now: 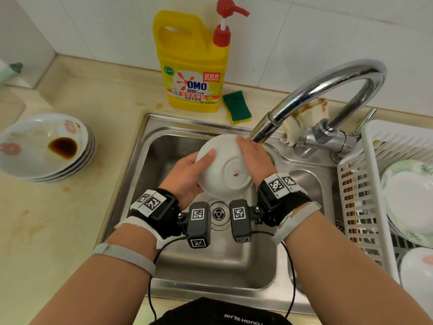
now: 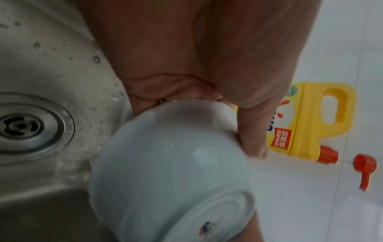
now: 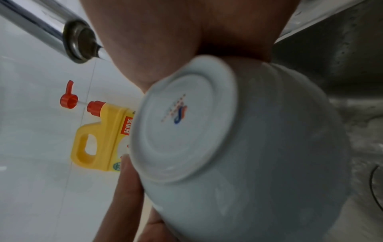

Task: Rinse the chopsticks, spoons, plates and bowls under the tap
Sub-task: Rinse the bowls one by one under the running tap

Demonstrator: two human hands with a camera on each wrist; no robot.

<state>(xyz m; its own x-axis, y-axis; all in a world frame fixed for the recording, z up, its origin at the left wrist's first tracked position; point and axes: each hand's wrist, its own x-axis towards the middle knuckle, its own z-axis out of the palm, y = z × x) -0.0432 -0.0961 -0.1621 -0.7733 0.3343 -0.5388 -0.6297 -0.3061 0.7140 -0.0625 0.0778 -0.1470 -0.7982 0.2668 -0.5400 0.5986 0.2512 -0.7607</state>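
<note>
White porcelain, a bowl [image 1: 223, 165] is held foot-up above the sink [image 1: 164, 146], clamped between the left hand [image 1: 189, 177] and the right hand [image 1: 254, 158]; fingers [image 2: 251, 131] of both are curled round its rim, just under the tap [image 1: 264, 130]. Stained plates [image 1: 44, 146] are stacked on the desk [image 1: 46, 231], well left of the fingers

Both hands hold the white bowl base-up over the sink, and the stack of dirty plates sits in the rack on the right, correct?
Not quite. The dirty plates, the top one holding dark sauce, sit on the counter to the left of the sink, as the head view shows. Otherwise right: left hand and right hand hold the white bowl base-up.
</note>
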